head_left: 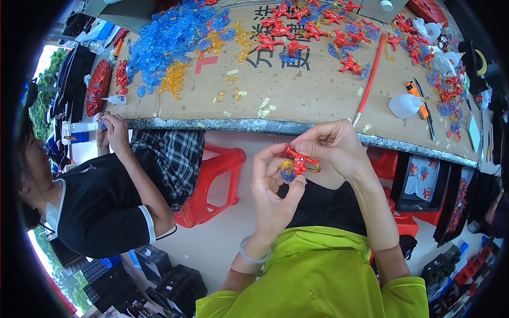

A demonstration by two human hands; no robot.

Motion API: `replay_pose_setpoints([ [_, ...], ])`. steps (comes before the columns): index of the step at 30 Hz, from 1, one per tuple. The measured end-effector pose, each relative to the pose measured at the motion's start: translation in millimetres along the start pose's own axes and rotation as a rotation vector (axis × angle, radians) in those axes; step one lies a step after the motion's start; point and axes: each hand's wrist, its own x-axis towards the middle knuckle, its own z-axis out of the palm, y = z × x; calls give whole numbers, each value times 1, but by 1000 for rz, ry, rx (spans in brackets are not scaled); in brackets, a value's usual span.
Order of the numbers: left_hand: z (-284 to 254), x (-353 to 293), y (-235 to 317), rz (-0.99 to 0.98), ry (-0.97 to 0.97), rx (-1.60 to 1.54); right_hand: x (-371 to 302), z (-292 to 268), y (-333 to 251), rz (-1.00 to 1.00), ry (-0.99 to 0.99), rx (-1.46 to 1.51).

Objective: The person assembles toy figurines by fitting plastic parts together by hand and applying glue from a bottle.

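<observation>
A small red plastic figurine [300, 160] is held between my two hands in front of my lap, just off the table's near edge. A clear yellow curved piece [314, 168] and a clear blue piece [288, 173] are on or against it. My left hand [274, 188] supports it from below, thumb and fingers closed around its lower part. From above right, my right hand [339, 148] pinches its upper part between thumb and fingers. The exact join of the pieces is hidden by my fingers.
Cardboard covers the table [175, 111], bearing a heap of blue pieces [164, 40], yellow pieces [174, 79] and red figurines [278, 26]. Right lie a red stick [371, 79], white bottle [405, 105] and orange cutter [417, 99]. A co-worker [106, 201] sits left, near a red stool [214, 177].
</observation>
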Motion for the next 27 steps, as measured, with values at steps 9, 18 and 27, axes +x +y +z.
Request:
replay_pose_setpoints([
  [9, -7, 6, -5, -194, -246, -518, -5, -6, 1, -157, -2, 121],
  [18, -17, 10, -8, -197, -282, -431, -5, -10, 3, -192, -57, 146],
  [27, -6, 3, -7, 22, -88, -134, -8, -15, -8, -193, -62, -26],
])
